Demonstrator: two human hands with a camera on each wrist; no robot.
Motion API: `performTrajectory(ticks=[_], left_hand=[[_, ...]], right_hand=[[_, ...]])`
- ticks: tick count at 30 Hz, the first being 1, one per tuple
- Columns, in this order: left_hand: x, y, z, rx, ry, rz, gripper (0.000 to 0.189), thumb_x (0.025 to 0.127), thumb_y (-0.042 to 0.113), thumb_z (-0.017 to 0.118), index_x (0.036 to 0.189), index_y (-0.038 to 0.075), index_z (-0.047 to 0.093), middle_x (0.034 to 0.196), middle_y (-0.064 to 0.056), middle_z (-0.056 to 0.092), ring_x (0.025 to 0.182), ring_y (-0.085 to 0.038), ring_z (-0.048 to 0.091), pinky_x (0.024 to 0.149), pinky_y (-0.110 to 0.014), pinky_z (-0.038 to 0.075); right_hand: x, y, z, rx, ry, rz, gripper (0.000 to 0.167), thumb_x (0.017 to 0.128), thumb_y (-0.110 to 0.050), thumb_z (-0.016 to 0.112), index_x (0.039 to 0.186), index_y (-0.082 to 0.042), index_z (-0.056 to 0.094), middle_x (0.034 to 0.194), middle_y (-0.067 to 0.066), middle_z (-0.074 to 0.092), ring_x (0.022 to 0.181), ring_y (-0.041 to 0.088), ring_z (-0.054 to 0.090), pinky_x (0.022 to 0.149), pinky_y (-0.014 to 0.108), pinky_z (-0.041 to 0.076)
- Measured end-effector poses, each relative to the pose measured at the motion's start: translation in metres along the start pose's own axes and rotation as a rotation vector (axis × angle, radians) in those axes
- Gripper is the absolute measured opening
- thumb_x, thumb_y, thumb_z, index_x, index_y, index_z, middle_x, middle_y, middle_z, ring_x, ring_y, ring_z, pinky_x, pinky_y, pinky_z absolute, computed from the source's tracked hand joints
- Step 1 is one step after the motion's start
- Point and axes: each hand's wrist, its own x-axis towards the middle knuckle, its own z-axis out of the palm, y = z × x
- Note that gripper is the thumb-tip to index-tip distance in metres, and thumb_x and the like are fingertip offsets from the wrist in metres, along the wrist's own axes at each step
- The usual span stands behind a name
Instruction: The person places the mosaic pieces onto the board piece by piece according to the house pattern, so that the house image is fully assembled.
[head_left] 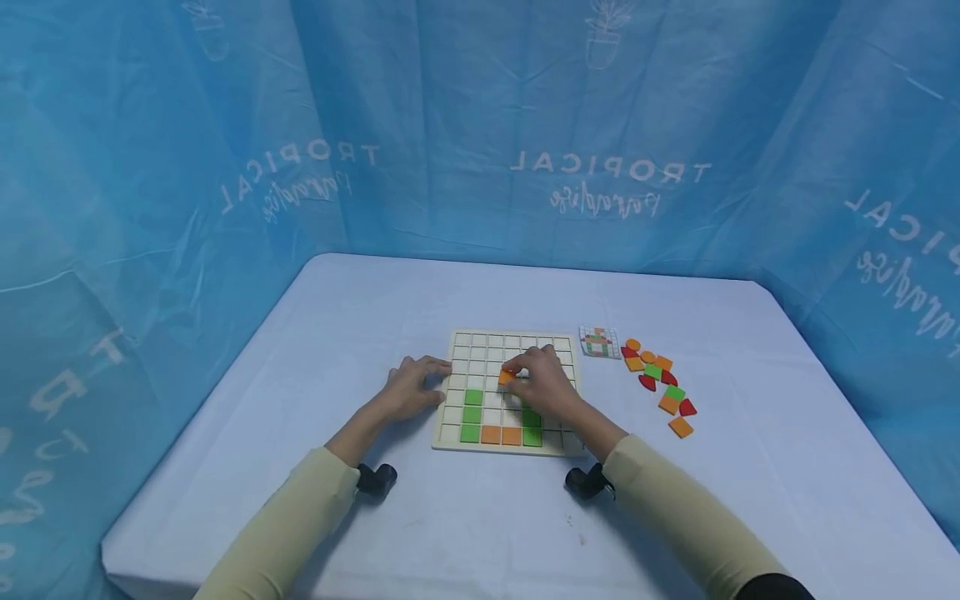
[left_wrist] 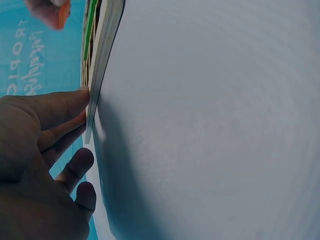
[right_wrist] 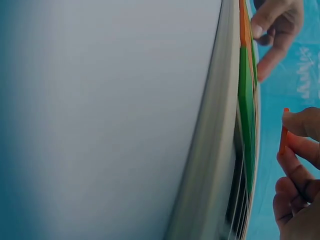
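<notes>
A pale wooden grid board (head_left: 492, 400) lies flat on the table. Over its middle, my right hand (head_left: 543, 385) pinches an orange square tile (head_left: 506, 377) between thumb and fingers; the right wrist view shows this tile (right_wrist: 284, 132) edge-on, raised above the board. My left hand (head_left: 408, 389) touches the board's left edge with thumb and fingertips, the fingers fairly straight. On the board, green tiles (head_left: 471, 415) form a column at left, two orange tiles (head_left: 501, 436) lie along the bottom, and more green tiles (head_left: 532, 429) stand at right, partly hidden by my right hand.
A small pattern card (head_left: 599, 342) lies just off the board's upper right corner. Beside it, loose orange, red and green pieces (head_left: 654, 372) trail toward the front right on the white-covered table (head_left: 360, 308). Blue curtains (head_left: 465, 125) hang behind and along the sides.
</notes>
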Motion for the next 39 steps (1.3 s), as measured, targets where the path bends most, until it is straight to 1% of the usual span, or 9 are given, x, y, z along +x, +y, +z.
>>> performTrajectory(ticks=[4,7,10,18,26,33,39], left_hand=[[0.001,0.001,0.000,0.005,0.000,-0.002,0.046,0.086,0.015,0.070,0.131,0.008,0.059,0.140,-0.005,0.050,0.131,-0.032,0.033,0.097,-0.048,0.025],[0.001,0.001,0.000,0.016,0.005,0.001,0.047,0.086,0.015,0.070,0.131,0.009,0.060,0.139,-0.004,0.051,0.119,-0.026,0.040,0.092,-0.045,0.028],[0.001,0.002,0.000,0.020,0.006,-0.003,0.047,0.085,0.015,0.070,0.131,0.010,0.060,0.138,-0.003,0.051,0.111,-0.023,0.041,0.089,-0.043,0.028],[0.001,0.001,0.001,0.026,0.000,-0.008,0.047,0.085,0.014,0.071,0.130,0.009,0.060,0.138,-0.004,0.051,0.107,-0.022,0.041,0.088,-0.043,0.028],[0.001,0.002,0.002,0.026,0.002,0.000,0.046,0.085,0.014,0.071,0.129,0.009,0.061,0.138,-0.003,0.052,0.105,-0.021,0.041,0.088,-0.043,0.028],[0.001,0.001,0.001,0.030,0.006,-0.003,0.046,0.084,0.014,0.072,0.129,0.010,0.061,0.138,-0.002,0.052,0.104,-0.020,0.041,0.086,-0.042,0.028],[0.001,0.001,0.002,0.023,0.004,-0.005,0.046,0.084,0.014,0.072,0.129,0.009,0.062,0.137,-0.002,0.052,0.102,-0.020,0.040,0.087,-0.042,0.027]], right_hand=[[0.010,-0.010,0.009,0.003,-0.018,-0.020,0.026,0.081,-0.016,0.075,0.106,-0.011,0.074,0.093,-0.002,0.063,0.091,0.020,0.043,0.078,0.036,0.037],[0.016,-0.016,0.015,-0.007,-0.037,-0.032,0.027,0.080,-0.019,0.076,0.106,-0.012,0.074,0.093,-0.002,0.062,0.090,0.019,0.044,0.078,0.035,0.037],[0.022,-0.019,0.019,-0.021,-0.054,-0.052,0.027,0.081,-0.021,0.076,0.106,-0.012,0.074,0.093,-0.002,0.062,0.090,0.019,0.045,0.078,0.035,0.038],[0.029,-0.027,0.026,-0.075,-0.094,-0.088,0.027,0.082,-0.022,0.075,0.107,-0.011,0.073,0.095,0.001,0.064,0.088,0.019,0.047,0.078,0.034,0.038],[0.031,-0.028,0.027,-0.092,-0.173,-0.059,0.028,0.085,-0.021,0.072,0.111,-0.011,0.072,0.099,0.001,0.061,0.089,0.018,0.045,0.075,0.032,0.039],[0.032,-0.029,0.026,-0.102,-0.177,-0.080,0.027,0.086,-0.019,0.072,0.111,-0.011,0.072,0.099,0.001,0.062,0.089,0.019,0.046,0.075,0.033,0.039],[0.031,-0.028,0.028,-0.093,-0.177,-0.077,0.026,0.085,-0.020,0.072,0.110,-0.012,0.073,0.099,0.000,0.060,0.087,0.018,0.044,0.073,0.032,0.038]])
